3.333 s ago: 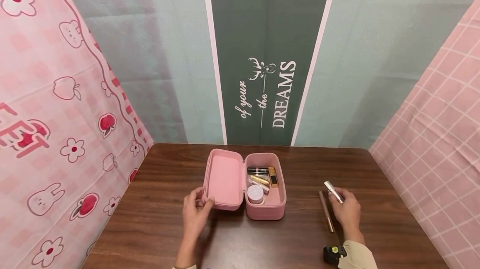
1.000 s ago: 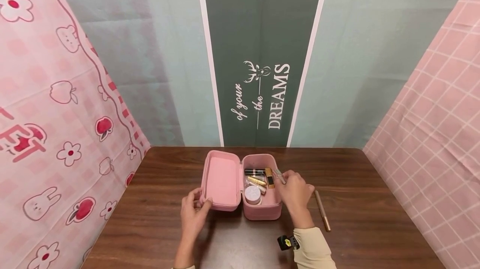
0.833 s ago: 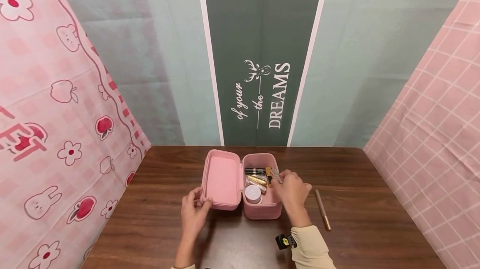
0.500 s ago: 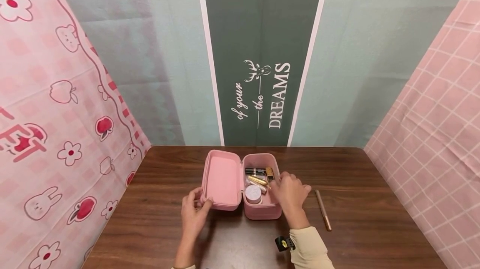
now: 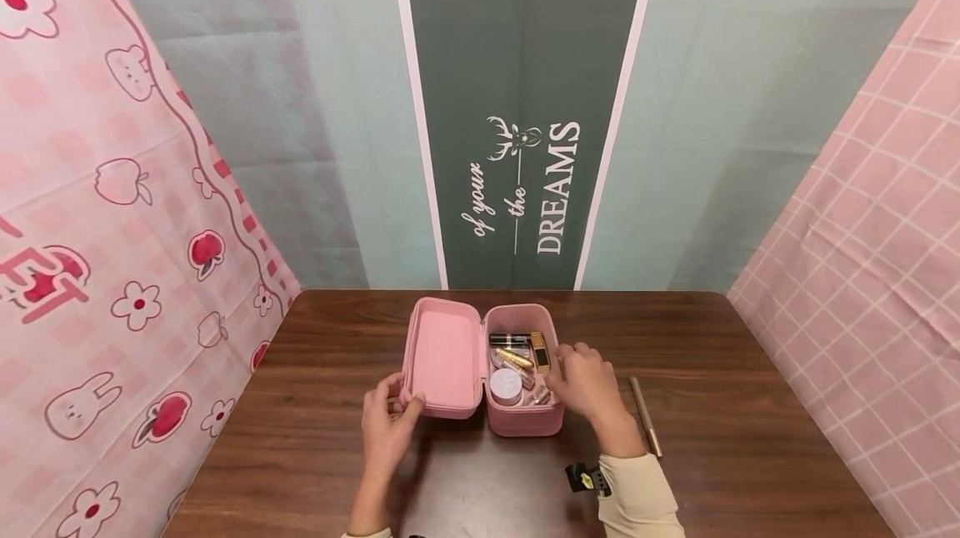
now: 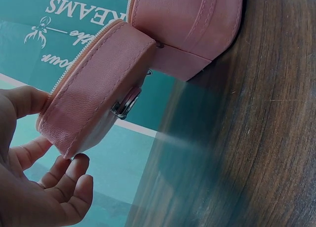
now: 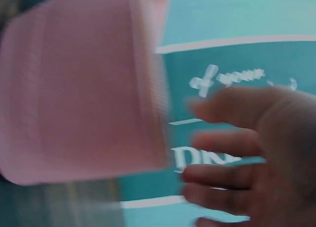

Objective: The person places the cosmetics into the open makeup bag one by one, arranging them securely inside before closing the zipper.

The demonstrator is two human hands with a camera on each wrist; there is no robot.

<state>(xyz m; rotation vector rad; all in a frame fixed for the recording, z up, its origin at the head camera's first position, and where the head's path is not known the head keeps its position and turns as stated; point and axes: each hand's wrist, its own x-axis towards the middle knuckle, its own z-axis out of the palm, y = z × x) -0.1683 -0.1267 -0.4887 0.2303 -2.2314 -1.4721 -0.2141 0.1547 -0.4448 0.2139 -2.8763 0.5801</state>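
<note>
A pink makeup case (image 5: 527,421) stands on the table with its lid (image 5: 447,354) swung out to the left. At the lid's front left corner, my left hand (image 5: 387,425) pinches the edge between thumb and fingers; the left wrist view shows the lid's zipper edge (image 6: 79,56) in that grip. My right hand (image 5: 588,384) is at the case's right rim, fingers spread and holding nothing in the right wrist view. Inside lie a silver tube (image 5: 538,396), a round white-lidded jar (image 5: 506,386), a gold tube (image 5: 514,359), a black tube (image 5: 510,340) and a gold-and-black lipstick (image 5: 540,352).
A slim brown-gold pen-like stick (image 5: 646,417) lies on the wooden table (image 5: 750,455) to the right of my right hand. Fabric hangings stand behind the table and at both sides, including a pink checked cloth (image 5: 885,213) on the right.
My right hand has carried the silver tube from the table's right side into the case, let go of it, and drawn back to the rim. The left hand keeps its hold on the lid.
</note>
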